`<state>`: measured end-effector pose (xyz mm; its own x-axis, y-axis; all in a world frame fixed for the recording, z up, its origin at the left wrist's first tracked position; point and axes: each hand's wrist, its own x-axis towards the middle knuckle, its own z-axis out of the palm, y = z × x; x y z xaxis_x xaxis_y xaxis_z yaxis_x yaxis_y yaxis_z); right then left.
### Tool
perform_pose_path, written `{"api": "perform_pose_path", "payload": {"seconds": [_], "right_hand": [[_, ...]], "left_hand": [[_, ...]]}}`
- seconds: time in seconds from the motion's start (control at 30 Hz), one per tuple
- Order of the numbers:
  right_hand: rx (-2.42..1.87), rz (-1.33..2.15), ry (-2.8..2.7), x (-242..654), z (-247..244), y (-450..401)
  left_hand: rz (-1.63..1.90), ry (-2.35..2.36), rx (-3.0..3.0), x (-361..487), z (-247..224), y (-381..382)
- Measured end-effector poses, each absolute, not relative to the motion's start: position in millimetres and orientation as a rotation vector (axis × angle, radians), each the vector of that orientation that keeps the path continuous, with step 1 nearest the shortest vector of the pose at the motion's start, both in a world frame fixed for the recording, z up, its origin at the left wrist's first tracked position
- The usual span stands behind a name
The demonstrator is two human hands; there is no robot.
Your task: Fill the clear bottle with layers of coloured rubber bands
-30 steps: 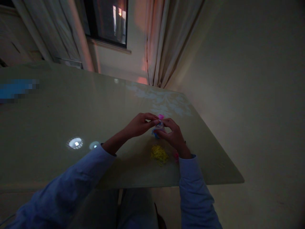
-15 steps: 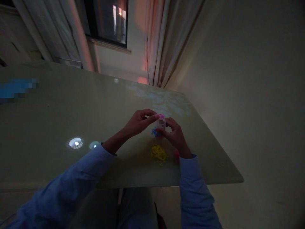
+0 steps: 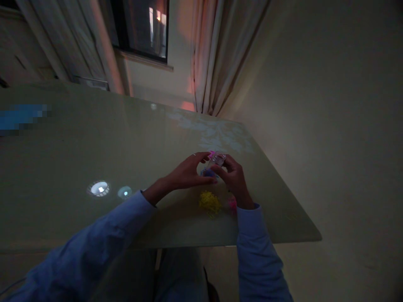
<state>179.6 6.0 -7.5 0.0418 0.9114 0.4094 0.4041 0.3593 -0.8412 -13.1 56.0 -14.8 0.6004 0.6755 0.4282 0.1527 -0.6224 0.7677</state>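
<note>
Right hand (image 3: 235, 176) grips clear jar (image 3: 218, 158), top leaning right | left hand (image 3: 186, 173) gapes beside it (contact I can't tell)

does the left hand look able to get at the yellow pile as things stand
Probably yes: the yellow pile lies uncovered just nearer the person than the left hand, with nothing visible blocking the way. The right hand, gripping the clear jar, stays off the pile.

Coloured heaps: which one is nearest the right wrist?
The near pink heap, close beside it; the yellow heap and blue heap lie farther left.
</note>
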Motion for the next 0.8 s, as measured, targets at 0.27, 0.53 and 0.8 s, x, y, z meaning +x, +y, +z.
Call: {"api": "perform_pose_path", "payload": {"seconds": [0.27,0.53,0.8], "right_hand": [[-1.238,0.599,-1.603,178,-10,8],[-1.213,0.634,-1.449,184,-15,11],[-1.529,0.354,-1.565,199,-21,14]], "left_hand": [[0.881,0.775,2.111,-8,-19,57],[0.946,0.835,2.069,-10,-18,61],[1.082,1.048,2.035,-20,-18,78]]}}
